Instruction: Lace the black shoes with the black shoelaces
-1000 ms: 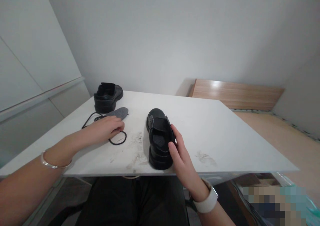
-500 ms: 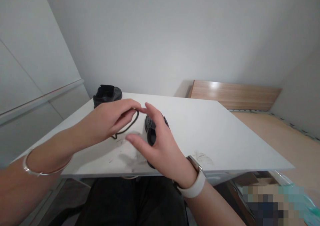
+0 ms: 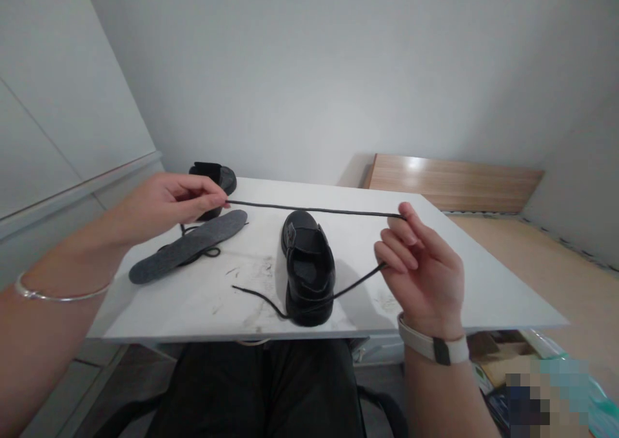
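A dark shoelace (image 3: 309, 209) is stretched almost level between my two hands. My left hand (image 3: 181, 199) pinches one end of that span, and my right hand (image 3: 418, 257) is closed on the other. From my right fingers the lace drops across the heel of a black shoe (image 3: 309, 270), and its loose tip lies on the table to the left. This shoe stands upright, its toe pointing away from me, with no lace seen threaded in it. A grey insole (image 3: 188, 248) lies below my left hand, over a dark looped lace.
Another black shoe (image 3: 227, 180) stands at the table's far left corner, partly behind my left hand. The white table (image 3: 459, 283) has dark smudges near its front edge. A wooden board (image 3: 449, 183) is behind at right, and bags and boxes are below right.
My hands have drawn apart, my right hand going far to the right, and the lace is now pulled straight between them. The insole and near shoe have come into full sight.
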### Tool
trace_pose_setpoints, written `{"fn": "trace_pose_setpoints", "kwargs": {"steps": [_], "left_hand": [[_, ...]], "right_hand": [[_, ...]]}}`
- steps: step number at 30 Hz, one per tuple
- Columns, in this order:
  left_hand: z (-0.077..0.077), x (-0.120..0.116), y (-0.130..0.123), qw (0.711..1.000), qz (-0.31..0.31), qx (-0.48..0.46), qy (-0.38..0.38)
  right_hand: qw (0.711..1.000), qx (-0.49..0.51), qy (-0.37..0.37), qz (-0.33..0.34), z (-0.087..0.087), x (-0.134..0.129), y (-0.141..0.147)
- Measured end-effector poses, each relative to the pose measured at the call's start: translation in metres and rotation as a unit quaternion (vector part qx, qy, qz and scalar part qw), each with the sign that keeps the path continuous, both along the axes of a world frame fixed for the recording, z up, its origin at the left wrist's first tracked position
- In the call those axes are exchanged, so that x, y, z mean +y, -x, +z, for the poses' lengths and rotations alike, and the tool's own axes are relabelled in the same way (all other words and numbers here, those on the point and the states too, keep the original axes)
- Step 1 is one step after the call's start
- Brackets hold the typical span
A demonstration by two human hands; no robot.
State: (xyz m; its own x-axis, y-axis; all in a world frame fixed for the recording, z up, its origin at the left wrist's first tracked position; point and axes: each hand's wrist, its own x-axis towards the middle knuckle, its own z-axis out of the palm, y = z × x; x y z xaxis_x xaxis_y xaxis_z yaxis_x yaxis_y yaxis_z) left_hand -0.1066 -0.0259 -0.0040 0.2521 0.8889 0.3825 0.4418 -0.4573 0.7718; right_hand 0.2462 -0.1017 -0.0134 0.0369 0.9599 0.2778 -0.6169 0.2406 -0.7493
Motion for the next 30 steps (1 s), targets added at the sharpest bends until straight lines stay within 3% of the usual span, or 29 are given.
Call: {"fn": "trace_pose_setpoints", "kwargs": {"steps": [2,5,7,9,11,12,14,17,20,24,28,30], "left_hand": [[-0.005,0.013,0.009,0.992,-0.018,-0.103,0.069],[-0.006,0.026,0.016,0.953,-0.043,-0.255,0.155],[-0.002,0.031,0.018,0.92,-0.032,-0.345,0.186],[0.002,0.032,0.02,0.877,-0.018,-0.437,0.198],[0.006,0.034,0.021,0.83,-0.013,-0.525,0.191],[0.006,0.035,0.022,0.809,-0.011,-0.559,0.18],[0.006,0.041,0.023,0.794,0.006,-0.591,0.142],[0.002,0.058,0.023,0.823,0.029,-0.564,0.055],[-0.002,0.079,0.015,0.848,0.046,-0.528,-0.003],[-0.014,0.096,0.0,0.878,0.092,-0.469,0.028],[-0.033,0.098,-0.003,0.884,0.118,-0.452,0.025],[-0.038,0.097,0.0,0.883,0.133,-0.449,0.009]], "right_hand": [[0.998,0.064,-0.006,-0.019,-0.007,0.006,-0.02],[0.979,0.203,-0.023,-0.003,-0.02,0.014,-0.047],[0.942,0.334,-0.022,0.023,-0.027,0.017,-0.062],[0.887,0.461,-0.008,0.044,-0.033,0.018,-0.077],[0.838,0.544,0.003,0.042,-0.037,0.022,-0.09],[0.827,0.562,0.003,0.027,-0.039,0.025,-0.097],[0.834,0.551,-0.012,-0.032,-0.042,0.036,-0.11],[0.871,0.47,-0.042,-0.14,-0.042,0.064,-0.126],[0.904,0.374,-0.053,-0.2,-0.035,0.1,-0.131],[0.931,0.288,-0.029,-0.221,-0.034,0.142,-0.12],[0.959,0.136,0.019,-0.248,-0.054,0.16,-0.112],[0.951,0.055,0.022,-0.303,-0.063,0.164,-0.113]]}}
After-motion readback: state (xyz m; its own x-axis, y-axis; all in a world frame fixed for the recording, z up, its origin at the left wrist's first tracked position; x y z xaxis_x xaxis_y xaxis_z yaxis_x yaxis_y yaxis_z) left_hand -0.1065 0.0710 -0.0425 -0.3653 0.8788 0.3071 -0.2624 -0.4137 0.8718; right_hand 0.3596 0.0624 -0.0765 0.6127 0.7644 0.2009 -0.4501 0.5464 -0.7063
